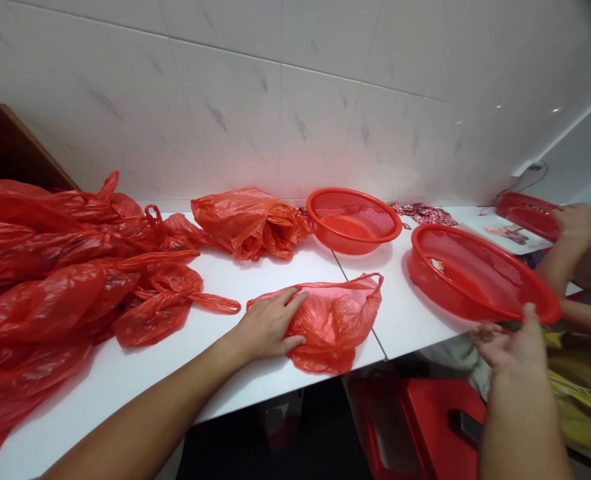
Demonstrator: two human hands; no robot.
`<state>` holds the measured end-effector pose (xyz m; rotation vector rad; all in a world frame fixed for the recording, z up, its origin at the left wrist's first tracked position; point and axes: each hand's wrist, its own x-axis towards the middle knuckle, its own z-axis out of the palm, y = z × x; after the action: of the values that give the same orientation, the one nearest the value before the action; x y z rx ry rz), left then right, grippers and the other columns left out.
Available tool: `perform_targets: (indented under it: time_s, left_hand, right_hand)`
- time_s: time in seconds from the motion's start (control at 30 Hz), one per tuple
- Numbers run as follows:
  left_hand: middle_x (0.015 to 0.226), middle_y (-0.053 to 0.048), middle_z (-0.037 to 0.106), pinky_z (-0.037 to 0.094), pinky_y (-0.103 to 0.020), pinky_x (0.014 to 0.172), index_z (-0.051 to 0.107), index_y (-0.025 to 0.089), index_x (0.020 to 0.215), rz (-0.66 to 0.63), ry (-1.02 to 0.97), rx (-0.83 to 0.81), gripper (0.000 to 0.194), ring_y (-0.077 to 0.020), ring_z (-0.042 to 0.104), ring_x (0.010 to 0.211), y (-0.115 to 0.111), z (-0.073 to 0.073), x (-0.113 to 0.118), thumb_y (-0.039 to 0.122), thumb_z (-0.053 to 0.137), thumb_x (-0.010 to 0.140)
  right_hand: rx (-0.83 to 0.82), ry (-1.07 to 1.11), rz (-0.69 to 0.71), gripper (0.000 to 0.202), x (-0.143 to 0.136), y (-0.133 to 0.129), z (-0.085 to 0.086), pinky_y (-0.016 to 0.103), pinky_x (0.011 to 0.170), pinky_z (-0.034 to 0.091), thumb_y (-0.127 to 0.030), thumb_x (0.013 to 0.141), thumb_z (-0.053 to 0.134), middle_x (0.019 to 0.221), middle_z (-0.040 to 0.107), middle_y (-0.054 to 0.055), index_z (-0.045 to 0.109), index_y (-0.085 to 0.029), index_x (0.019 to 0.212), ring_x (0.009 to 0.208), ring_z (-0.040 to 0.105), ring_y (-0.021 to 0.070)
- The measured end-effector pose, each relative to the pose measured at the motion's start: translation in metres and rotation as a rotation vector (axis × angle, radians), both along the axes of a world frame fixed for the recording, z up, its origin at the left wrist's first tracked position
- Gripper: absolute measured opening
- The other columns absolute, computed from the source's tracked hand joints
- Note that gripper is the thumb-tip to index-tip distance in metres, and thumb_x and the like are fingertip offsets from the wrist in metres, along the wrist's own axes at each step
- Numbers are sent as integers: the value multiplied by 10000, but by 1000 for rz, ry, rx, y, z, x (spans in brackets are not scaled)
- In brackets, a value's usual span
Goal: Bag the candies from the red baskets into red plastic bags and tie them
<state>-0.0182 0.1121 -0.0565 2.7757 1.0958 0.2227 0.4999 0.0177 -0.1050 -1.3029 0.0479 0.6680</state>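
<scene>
a left hand [268, 327], fingers loosely spread, rests on a slack red bag [338, 320] at the front of a white tabletop [400, 320]; the right hand [513, 343], half open, meets the near rim of a red basket [490, 263], its grip impossible to confirm. seemingly knotted bags [60, 293] heaped at left suggest finished work, while the slack bag, apparently untied, and a loose bundle [250, 223] behind it look unfinished. the slack bag's long axis runs left to right, a handle loop pointing right; the basket's slants toward the right hand.
</scene>
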Motion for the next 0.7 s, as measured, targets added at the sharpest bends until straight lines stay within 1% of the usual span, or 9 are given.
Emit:
perform_targets:
  time_s: [0.07, 0.1, 0.17, 0.2, 0.33, 0.47, 0.53, 0.6, 0.7]
  left_hand:
    - [1678, -183, 362, 511, -548, 1117, 344, 213, 1624, -15, -7, 19, 932, -396, 532, 1420, 0, 1, -1, 485, 748, 829]
    - [1683, -188, 348, 508, -554, 1115, 347, 219, 1624, -18, -5, 21, 944, -402, 541, 1409, 0, 2, -2, 498, 755, 820]
    - [1689, -201, 328, 501, -574, 1110, 352, 220, 1623, -19, -1, 16, 971, -423, 533, 1409, 1, 3, -3, 522, 770, 800]
    - [1693, -203, 320, 493, -589, 1110, 352, 224, 1624, -19, -1, 12, 987, -435, 518, 1419, 2, 3, -4, 536, 777, 790]
    - [1705, -190, 302, 457, -636, 1107, 351, 270, 1625, -27, -5, 1, 1030, -462, 526, 1393, 6, 1, -9, 585, 800, 753]
    - [1708, -194, 294, 435, -631, 1102, 366, 277, 1616, -88, 3, -10, 1013, -459, 524, 1390, 10, 3, -14, 572, 805, 751]
    - [1697, -185, 324, 434, -619, 1101, 394, 287, 1601, -147, 12, -18, 974, -449, 522, 1393, 11, 6, -17, 531, 810, 754]
    - [1682, -177, 357, 436, -611, 1098, 427, 292, 1582, -200, 12, -23, 934, -438, 540, 1375, 12, 11, -19, 498, 811, 755]
    - [1662, -183, 388, 460, -596, 1074, 467, 281, 1557, -248, -6, -23, 910, -432, 569, 1341, 13, 16, -22, 507, 815, 747]
  right_hand:
    - [-61, 141, 59, 261, 0, 4, 6, 376, 519, 554, -497, 890, 549, 655, 555, 37, 541, -264, 772, 558, 620, 202]
    - [-62, 150, 85, 168, -5, 5, 9, 394, 564, 583, -400, 862, 526, 748, 635, 80, 575, -248, 810, 669, 691, 236]
    - [-34, 109, 113, 162, -20, 4, 14, 444, 653, 614, -287, 781, 496, 902, 718, 128, 627, -238, 861, 847, 750, 283]
    - [-15, 80, 118, 189, -30, 1, 16, 460, 691, 621, -257, 740, 501, 921, 734, 127, 641, -242, 866, 875, 757, 289]
    - [129, -20, 168, 253, -75, -19, 36, 525, 789, 639, -234, 656, 534, 838, 759, 85, 675, -246, 865, 820, 770, 284]
    - [324, -91, 279, 221, -131, -24, 80, 577, 893, 633, -274, 713, 570, 845, 785, 78, 722, -264, 873, 823, 779, 289]
    - [412, -106, 346, 220, -160, -16, 104, 597, 941, 618, -257, 733, 588, 905, 803, 59, 739, -270, 892, 848, 783, 292]
    - [467, -97, 448, 235, -188, -3, 123, 595, 932, 623, -248, 735, 595, 918, 811, 51, 757, -249, 906, 842, 783, 291]
    - [495, -69, 643, 185, -222, 21, 136, 523, 900, 644, -256, 736, 625, 931, 815, 66, 761, -214, 854, 902, 778, 290]
